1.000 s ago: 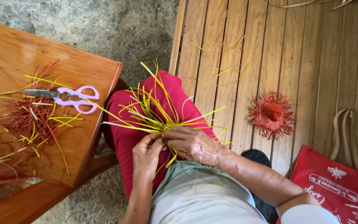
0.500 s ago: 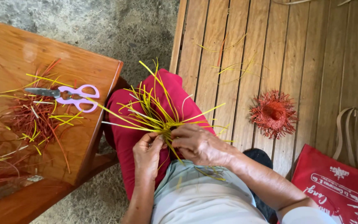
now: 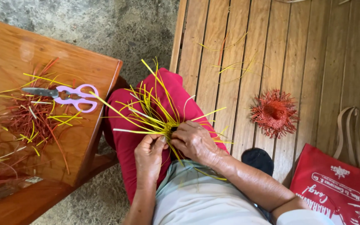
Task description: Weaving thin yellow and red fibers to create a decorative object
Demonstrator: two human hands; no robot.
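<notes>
A bundle of yellow straw strips [image 3: 153, 112] fans out over my lap, above red trousers [image 3: 126, 141]. My left hand [image 3: 150, 156] pinches the base of the strips from below. My right hand [image 3: 194, 141] grips the same woven knot from the right. Both hands meet at the centre where the strips cross. The knot itself is mostly hidden by my fingers.
A wooden table [image 3: 9, 54] at left carries pink-handled scissors [image 3: 67, 95] and loose red and yellow strips [image 3: 30, 118]. On the plank bench [image 3: 313, 62] lies a finished red woven piece [image 3: 273, 112]. A red bag [image 3: 334, 187] with tan straps sits lower right. Grey concrete floor [image 3: 117, 29] lies between.
My hands have shifted only slightly on the bundle; the yellow strips have turned a little. Everything on the table and bench stays where it was.
</notes>
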